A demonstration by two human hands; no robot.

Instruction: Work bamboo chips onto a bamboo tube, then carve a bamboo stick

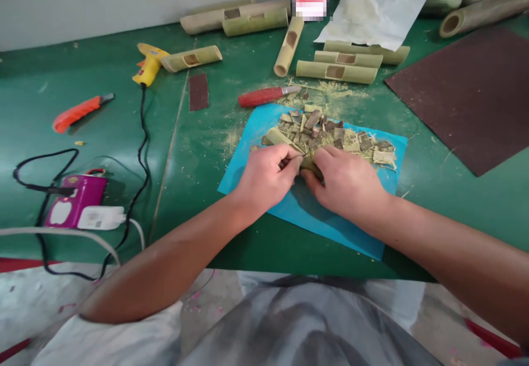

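A bamboo tube [281, 137] lies at a slant between my two hands, low over a blue sheet [322, 222]. My right hand [347, 176] is closed round its near right end. Thumb and fingers pinched, my left hand [268, 173] works at the middle of the tube; whatever is in the pinch is hidden. Bamboo chips [312, 120] and pale shavings are heaped on the sheet just beyond both hands. Past the sheet's far edge lies a knife with a red handle [260, 97].
Cut bamboo tubes [336, 72] stand along the back, near a white paper [372, 16]. Brown sandpaper [467, 96] lies right. Leftward are a yellow glue gun [149, 67], an orange cutter [78, 113], a small brown strip [199, 91] and a purple power strip [76, 198] with cables.
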